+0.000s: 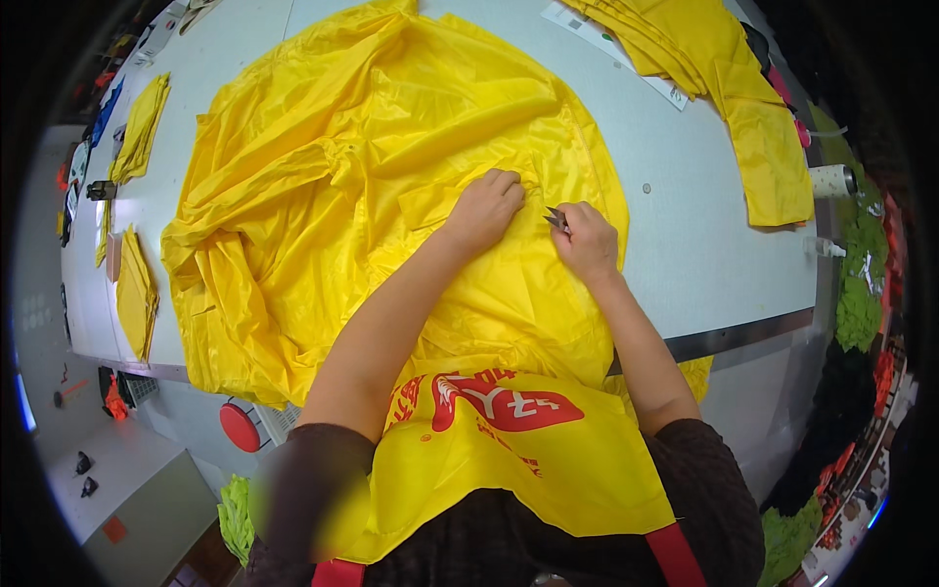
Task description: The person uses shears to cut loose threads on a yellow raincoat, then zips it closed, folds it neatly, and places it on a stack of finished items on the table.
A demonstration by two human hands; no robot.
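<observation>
A large yellow garment (469,127) of shiny cloth lies spread and crumpled over the white table, its lower part hanging toward me. On its middle right rests my left hand (486,210), fingers curled and pinching a bit of the cloth near a sewn patch or pocket. Just to the right, my right hand (590,245) is closed around small dark thread snips (556,219). The blades point up and left toward the left fingertips, a little apart from them. My right palm hides the rest of the snips.
Folded yellow pieces (768,147) lie at the far right over a white paper strip (626,54). More yellow pieces (137,293) lie at the left edge. A thread cone (831,181) and small clear bottle (825,248) stand right. A red round stool (239,428) is below left.
</observation>
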